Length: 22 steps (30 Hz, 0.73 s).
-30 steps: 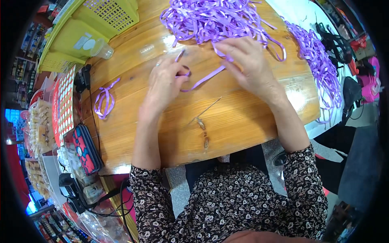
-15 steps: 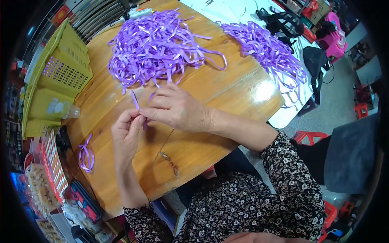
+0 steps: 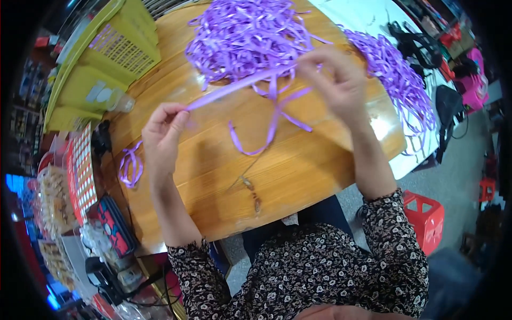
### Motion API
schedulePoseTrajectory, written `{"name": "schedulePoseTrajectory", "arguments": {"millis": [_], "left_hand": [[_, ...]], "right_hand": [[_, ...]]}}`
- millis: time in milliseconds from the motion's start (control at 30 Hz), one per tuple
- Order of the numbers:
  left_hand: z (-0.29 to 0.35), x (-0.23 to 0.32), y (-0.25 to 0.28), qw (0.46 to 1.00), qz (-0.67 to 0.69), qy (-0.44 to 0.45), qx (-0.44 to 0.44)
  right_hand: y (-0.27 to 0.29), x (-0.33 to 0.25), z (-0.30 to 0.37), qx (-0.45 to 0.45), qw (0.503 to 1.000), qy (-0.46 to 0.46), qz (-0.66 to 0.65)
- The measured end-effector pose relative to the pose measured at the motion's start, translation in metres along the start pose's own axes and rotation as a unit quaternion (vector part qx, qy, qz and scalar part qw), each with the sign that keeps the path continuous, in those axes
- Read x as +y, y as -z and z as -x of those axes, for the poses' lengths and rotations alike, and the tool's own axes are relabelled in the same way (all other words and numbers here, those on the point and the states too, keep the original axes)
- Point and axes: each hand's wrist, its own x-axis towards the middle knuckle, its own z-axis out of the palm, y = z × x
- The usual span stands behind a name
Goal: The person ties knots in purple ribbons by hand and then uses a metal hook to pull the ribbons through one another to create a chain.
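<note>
A purple ribbon (image 3: 240, 86) is stretched taut between my two hands, rising from left to right above the wooden table. My left hand (image 3: 164, 128) pinches its left end between thumb and fingertips. At the other end my right hand (image 3: 336, 80), somewhat blurred, is closed on the ribbon. Below the stretch, loose loops of purple ribbon (image 3: 271, 130) hang or lie over the table; I cannot tell whether they join the held piece. Just beyond my hands sits a large heap of purple ribbon (image 3: 245, 42).
A second ribbon heap (image 3: 397, 80) spills over a white surface at the right. A yellow basket (image 3: 114, 58) stands at the far left, a clear plastic cup (image 3: 121, 101) beside it. A small ribbon coil (image 3: 130, 166) lies on the wooden table (image 3: 298, 176). A red stool (image 3: 426, 221) stands at right.
My hands were together, fingers meeting on the ribbon. My right hand has moved away to the right, drawing the ribbon out straight. The whole view has shifted slightly.
</note>
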Motion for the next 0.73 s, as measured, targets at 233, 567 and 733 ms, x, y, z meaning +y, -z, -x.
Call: {"name": "schedulePoseTrajectory", "arguments": {"millis": [233, 567, 733], "left_hand": [[-0.006, -0.016, 0.04, 0.994, -0.028, -0.024, 0.103], [-0.001, -0.059, 0.117, 0.951, 0.124, -0.009, 0.283], [-0.001, -0.07, 0.12, 0.928, 0.239, -0.006, 0.286]], "right_hand": [[0.068, 0.034, 0.013, 0.085, 0.973, -0.201, -0.08], [0.175, 0.089, 0.052, 0.273, 0.908, -0.253, -0.192], [0.183, 0.103, 0.065, 0.288, 0.895, -0.269, -0.21]]}}
